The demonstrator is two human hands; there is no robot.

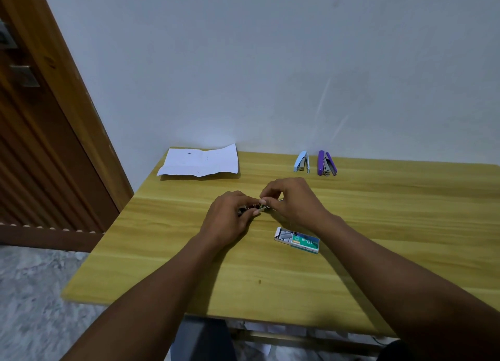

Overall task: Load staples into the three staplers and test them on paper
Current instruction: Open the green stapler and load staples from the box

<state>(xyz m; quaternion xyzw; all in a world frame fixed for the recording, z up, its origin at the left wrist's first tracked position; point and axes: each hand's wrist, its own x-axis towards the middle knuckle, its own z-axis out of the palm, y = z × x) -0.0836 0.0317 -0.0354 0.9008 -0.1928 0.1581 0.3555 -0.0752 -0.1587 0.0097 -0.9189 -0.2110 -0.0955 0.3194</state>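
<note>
Dark stapler sits btw our two hands, just above the table near its middle. It is mostly hidden: we see only a bit of dark body & a sliver of shiny metal at its right end. Our left hand is curled round it from the left, thumb tip against the near side, fingers wrapped over the top. Our right hand comes in from the right w/ thumb & forefinger pressed together, pinching at that metal end. Whether they pinch a stapler part or a strip of staples, we cannot tell; too small & blurred. The fingertips of both hands nearly touch.

Just beside our right wrist, on the near side, lies the staple box. It's a small sleeve w/ a green & white label, print upside down to us. The inner tray is slid partway out to the left, & grey staple strips show in the open part.

Further back, near the wall, two more staplers lie side by side but apart. The blue stapler is pale, the purple stapler is to its right, & both have metal showing along the inside.

At the back left corner lies a sheet of paper, white, creased, w/ a few faint marks & a ragged near edge. The tabletop is yellowish wood grain. To the left stands a brown door, w/ grey speckled floor below.
</note>
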